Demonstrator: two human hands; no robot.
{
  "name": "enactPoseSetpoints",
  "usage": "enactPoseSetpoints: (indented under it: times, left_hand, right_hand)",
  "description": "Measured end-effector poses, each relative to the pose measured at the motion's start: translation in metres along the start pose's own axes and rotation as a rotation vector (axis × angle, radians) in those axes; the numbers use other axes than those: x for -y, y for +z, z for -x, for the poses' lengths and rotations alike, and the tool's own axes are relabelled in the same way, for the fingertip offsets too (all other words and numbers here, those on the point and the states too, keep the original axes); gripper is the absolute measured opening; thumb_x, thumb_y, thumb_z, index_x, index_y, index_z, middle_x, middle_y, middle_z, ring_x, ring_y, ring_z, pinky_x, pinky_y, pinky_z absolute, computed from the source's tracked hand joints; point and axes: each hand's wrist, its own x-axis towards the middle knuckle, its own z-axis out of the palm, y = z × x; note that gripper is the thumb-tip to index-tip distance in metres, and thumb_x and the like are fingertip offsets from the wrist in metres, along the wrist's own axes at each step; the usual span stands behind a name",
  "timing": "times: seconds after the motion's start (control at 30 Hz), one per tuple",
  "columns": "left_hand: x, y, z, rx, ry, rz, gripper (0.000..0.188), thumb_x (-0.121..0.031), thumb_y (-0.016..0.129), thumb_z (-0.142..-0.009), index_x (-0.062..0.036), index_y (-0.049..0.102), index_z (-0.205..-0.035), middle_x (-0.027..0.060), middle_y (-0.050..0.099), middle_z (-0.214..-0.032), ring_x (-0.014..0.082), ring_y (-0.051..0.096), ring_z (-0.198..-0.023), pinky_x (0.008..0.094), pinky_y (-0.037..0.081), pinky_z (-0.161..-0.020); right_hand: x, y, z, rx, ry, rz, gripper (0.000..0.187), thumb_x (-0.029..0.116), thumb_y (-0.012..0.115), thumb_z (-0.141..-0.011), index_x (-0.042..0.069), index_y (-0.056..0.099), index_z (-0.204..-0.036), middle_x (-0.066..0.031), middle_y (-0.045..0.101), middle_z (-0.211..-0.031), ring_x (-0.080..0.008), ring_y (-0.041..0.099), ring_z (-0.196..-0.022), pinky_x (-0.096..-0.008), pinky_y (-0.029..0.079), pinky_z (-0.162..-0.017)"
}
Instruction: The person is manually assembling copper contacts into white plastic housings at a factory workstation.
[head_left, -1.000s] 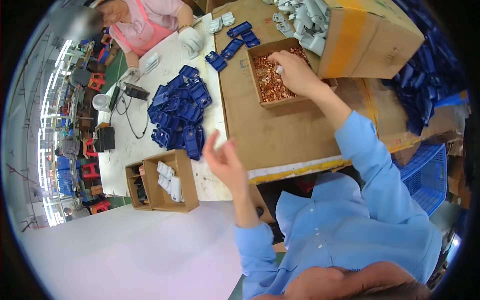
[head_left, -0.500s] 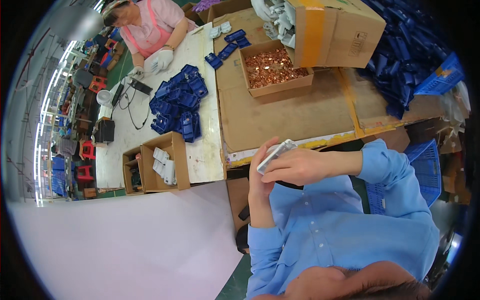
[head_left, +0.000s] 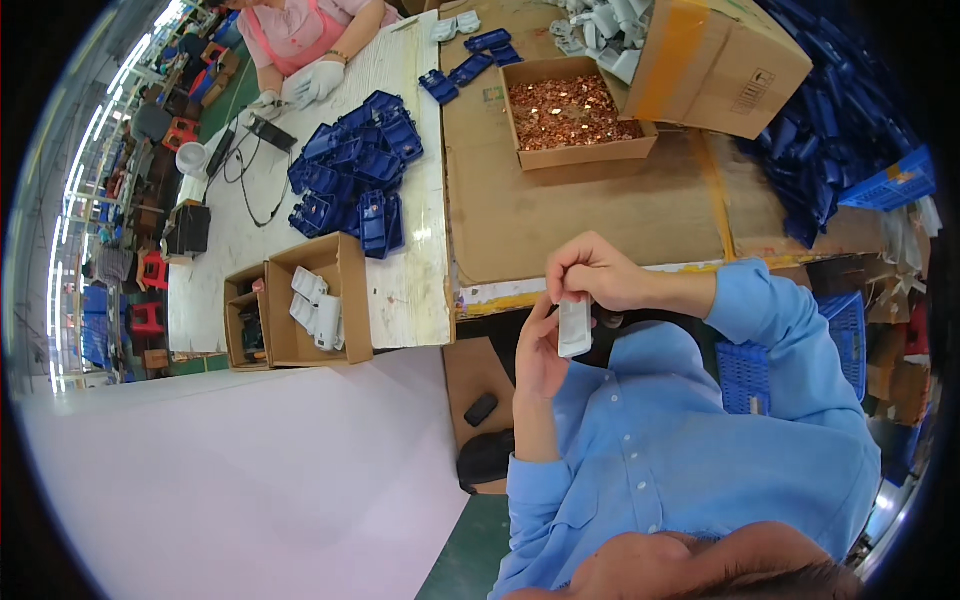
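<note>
A small white plastic part is held upright in front of my chest, below the table edge. My left hand cups it from the left and below. My right hand pinches its top end with closed fingers. Both sleeves are light blue. On the cardboard-covered table stands an open cardboard box of small copper-coloured pieces, well above my hands.
A heap of blue plastic housings lies on the white table at left. A brown box with white parts sits at its near edge. Another person in pink with white gloves works at the far end. A large carton and blue crates stand right.
My right hand came away from the box of copper pieces and down to my chest. Both hands now meet on the white part, which has turned from slanted to upright.
</note>
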Motion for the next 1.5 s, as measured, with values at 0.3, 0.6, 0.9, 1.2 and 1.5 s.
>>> enactPoseSetpoints:
  times: [0.3, 0.6, 0.9, 1.2, 1.5]
  left_hand:
    - [0.001, -0.012, -0.005, -0.159, 0.121, -0.119, 0.04, -0.01, 0.052, -0.09, 0.0005, 0.045, -0.128, 0.014, 0.063, -0.107, 0.0158, 0.063, -0.081, 0.0265, 0.053, -0.063]
    - [-0.007, -0.014, -0.008, -0.261, 0.208, -0.233, 0.036, -0.008, 0.052, -0.091, -0.0015, 0.046, -0.126, 0.0131, 0.064, -0.105, 0.0155, 0.064, -0.08, 0.0267, 0.053, -0.064]
    - [-0.007, -0.013, -0.002, -0.296, 0.276, -0.338, 0.033, -0.01, 0.052, -0.093, -0.0015, 0.046, -0.124, 0.0124, 0.063, -0.105, 0.0148, 0.063, -0.08, 0.026, 0.053, -0.065]
    - [-0.012, 0.018, 0.013, -0.337, 0.332, -0.422, 0.033, -0.01, 0.051, -0.092, -0.0005, 0.047, -0.124, 0.0139, 0.064, -0.103, 0.0162, 0.063, -0.078, 0.0265, 0.052, -0.063]
    - [-0.025, 0.055, 0.027, -0.33, 0.384, -0.446, 0.036, -0.014, 0.047, -0.094, -0.0005, 0.045, -0.127, 0.0152, 0.063, -0.106, 0.017, 0.063, -0.08, 0.0273, 0.052, -0.065]
  right_hand:
    - [0.041, -0.089, -0.112, -0.397, -0.163, 0.955, 0.012, 0.009, 0.056, -0.078, -0.001, 0.063, -0.08, -0.0031, 0.057, -0.065, -0.0085, 0.055, -0.063, -0.0248, 0.045, -0.059]
    - [0.019, -0.159, -0.161, -0.305, 0.195, 1.497, 0.018, 0.004, 0.062, -0.071, -0.001, 0.064, -0.088, -0.0201, 0.066, -0.094, -0.0375, 0.063, -0.094, -0.0484, 0.051, -0.076]
    - [0.034, -0.153, -0.155, -0.304, 0.239, 1.512, 0.019, 0.005, 0.062, -0.073, 0.001, 0.063, -0.092, -0.0201, 0.066, -0.098, -0.0376, 0.062, -0.098, -0.0472, 0.051, -0.082]
    - [0.025, -0.165, -0.141, -0.428, 0.104, 1.295, 0.01, 0.007, 0.067, -0.07, 0.004, 0.065, -0.079, -0.0188, 0.067, -0.089, -0.035, 0.064, -0.094, -0.0441, 0.051, -0.082]
    - [0.044, -0.141, -0.117, -0.429, 0.173, 1.306, 0.006, 0.008, 0.063, -0.081, 0.004, 0.064, -0.085, -0.0186, 0.066, -0.095, -0.0338, 0.063, -0.094, -0.0436, 0.051, -0.081]
